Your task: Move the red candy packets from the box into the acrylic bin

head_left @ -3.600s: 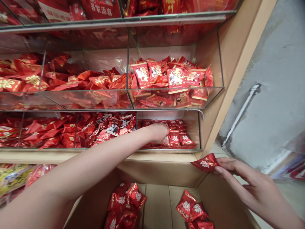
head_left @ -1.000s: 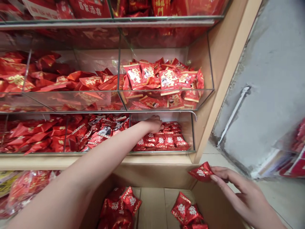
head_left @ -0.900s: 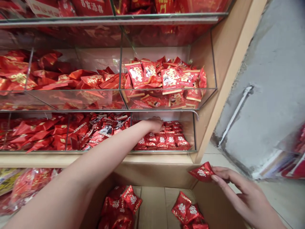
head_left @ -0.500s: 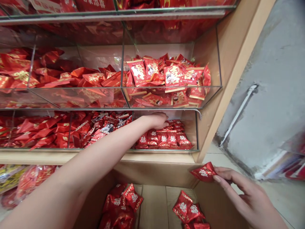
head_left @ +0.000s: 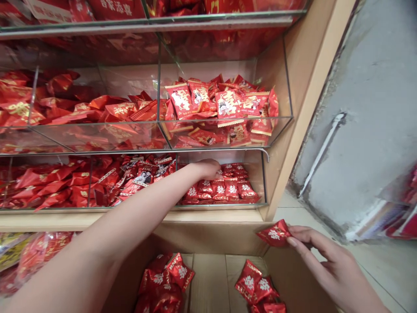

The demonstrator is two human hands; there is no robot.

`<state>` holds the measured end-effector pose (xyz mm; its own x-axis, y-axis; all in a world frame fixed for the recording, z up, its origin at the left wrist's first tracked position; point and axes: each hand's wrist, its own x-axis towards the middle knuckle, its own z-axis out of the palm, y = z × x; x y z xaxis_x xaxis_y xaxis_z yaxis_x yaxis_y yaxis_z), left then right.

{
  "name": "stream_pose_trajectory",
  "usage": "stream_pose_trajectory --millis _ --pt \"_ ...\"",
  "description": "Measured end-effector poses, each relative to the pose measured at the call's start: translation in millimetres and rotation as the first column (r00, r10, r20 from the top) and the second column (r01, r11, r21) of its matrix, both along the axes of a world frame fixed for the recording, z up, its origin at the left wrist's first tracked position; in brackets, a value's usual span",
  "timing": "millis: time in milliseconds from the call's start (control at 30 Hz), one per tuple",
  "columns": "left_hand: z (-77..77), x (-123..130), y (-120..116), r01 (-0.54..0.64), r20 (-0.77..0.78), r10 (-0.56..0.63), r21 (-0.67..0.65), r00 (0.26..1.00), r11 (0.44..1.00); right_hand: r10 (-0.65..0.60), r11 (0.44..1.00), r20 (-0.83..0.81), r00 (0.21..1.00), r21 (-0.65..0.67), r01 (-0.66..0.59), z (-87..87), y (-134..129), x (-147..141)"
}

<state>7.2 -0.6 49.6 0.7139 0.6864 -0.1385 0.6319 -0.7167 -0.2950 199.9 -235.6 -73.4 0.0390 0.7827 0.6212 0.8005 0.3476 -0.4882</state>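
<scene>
My right hand (head_left: 322, 256) pinches a red foil-wrapped candy (head_left: 274, 233) between thumb and fingers, over the right edge of a cardboard box (head_left: 208, 237). My left arm reaches across into the lowest shelf's right clear compartment (head_left: 265, 182). There my left hand (head_left: 208, 168) is curled down over the wrapped candies (head_left: 231, 189), which lie in rows with white characters facing out. Its fingertips are mostly hidden, so what they hold cannot be made out. Inside the box, more of the same candies lie in a left pile (head_left: 159, 282) and a right pile (head_left: 256, 284).
Clear bins on the shelf above hold flat red candy packets (head_left: 228, 104) and other red wrapped sweets (head_left: 117, 111). A wooden side panel (head_left: 302, 104) borders the bins. Beyond it stands a grey wall (head_left: 368, 108). Plastic-bagged goods (head_left: 42, 256) sit at lower left.
The view has shifted slightly, so the shelves appear a little further left. My left hand stays over the candies in the low compartment; my right hand still holds its candy.
</scene>
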Motion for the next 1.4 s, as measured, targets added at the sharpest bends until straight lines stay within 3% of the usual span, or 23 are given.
stream_pose_trajectory --millis 367,600,767,1100,1400 --pt "-6.5 -0.9 3.9 -0.084 0.027 0.083 0.03 0.996 0.996 -0.026 1.0 0.009 1.0 -0.009 0.026 -3.2 0.3 1.3" --pt "-0.4 -2.6 -0.3 -0.008 -0.03 0.009 0.031 1.0 0.999 -0.036 0.999 -0.02 0.999 -0.02 0.035 -1.5 2.4 -1.4" --pt "0.4 0.6 -0.5 -0.027 -0.077 0.028 0.001 0.997 1.0 -0.042 0.999 -0.013 0.999 -0.026 0.042 -2.0 2.1 -0.4" --pt "-6.5 4.2 -8.2 -0.08 -0.022 0.079 -0.02 0.997 0.997 -0.04 0.999 -0.011 0.999 0.0 0.04 -4.7 2.4 0.6" --pt "-2.8 10.3 -10.3 -0.13 -0.02 0.129 -0.05 0.991 0.99 -0.039 0.999 -0.032 0.999 -0.037 0.038 -6.4 2.1 0.6"
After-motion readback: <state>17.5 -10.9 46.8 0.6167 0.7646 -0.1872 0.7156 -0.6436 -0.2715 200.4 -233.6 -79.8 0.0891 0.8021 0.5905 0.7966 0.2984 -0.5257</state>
